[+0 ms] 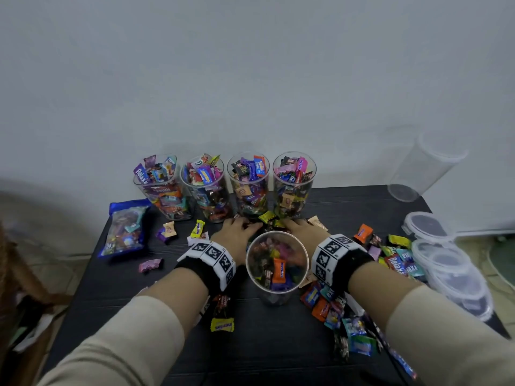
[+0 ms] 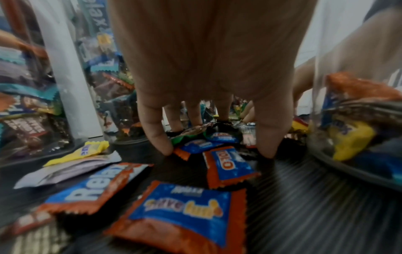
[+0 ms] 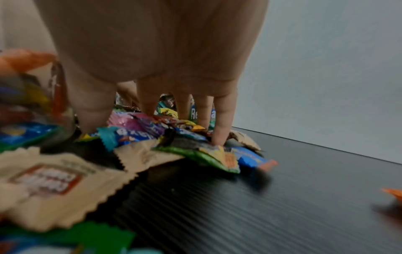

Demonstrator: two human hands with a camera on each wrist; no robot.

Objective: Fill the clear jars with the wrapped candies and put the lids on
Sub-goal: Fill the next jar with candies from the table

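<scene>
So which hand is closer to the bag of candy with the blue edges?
The left hand. The bag lies at the table's left side, with only a few loose candies between them. The right hand is beyond the near jar, farther away.

Desk [image 1: 172, 316]: black, finely ribbed. Wristbands [image 1: 209, 257]: black, with white blocks bearing black square markers. Sleeves [image 1: 125, 338]: beige. Candy bag [image 1: 125, 228] left of the desk's jar row: blue. Wall [image 1: 250, 79]: pale grey.

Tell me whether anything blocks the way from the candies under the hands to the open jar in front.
Nothing visible does. The front jar has no lid, and both the left hand and right hand rest on loose candies just behind its rim.
</scene>
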